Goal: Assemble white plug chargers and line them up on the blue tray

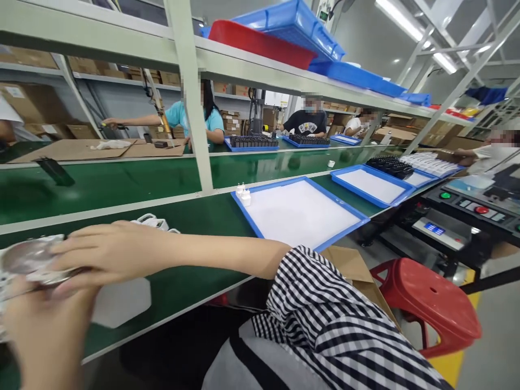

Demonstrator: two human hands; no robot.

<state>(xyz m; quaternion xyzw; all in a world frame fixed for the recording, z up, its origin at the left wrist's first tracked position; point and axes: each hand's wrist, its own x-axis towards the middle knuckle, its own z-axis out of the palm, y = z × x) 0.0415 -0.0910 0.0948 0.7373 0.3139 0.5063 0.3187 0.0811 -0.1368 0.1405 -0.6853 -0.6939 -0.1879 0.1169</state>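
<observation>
At the left edge, my right hand (pixel 114 252) reaches across with its fingers closed on the rim of a shiny, silvery rounded thing (pixel 28 257), whose kind I cannot make out. My left hand (pixel 49 325), blurred, is below it with thumb and fingers closed against its near side. White pieces lie around and under this thing, partly cut off by the frame. Just beyond my right wrist are white looped pieces (pixel 152 221), perhaps cables. A white sheet (pixel 122 303) lies on the green bench under my hands.
To the right, a blue tray (pixel 306 181) with a white lining holds several white plug adapters (pixel 244 195) in its corner. More blue trays (pixel 374 187) follow. A shelf post (pixel 195 108) rises before me. A red stool (pixel 430 303) stands at right; co-workers sit across the green belt (pixel 154 184).
</observation>
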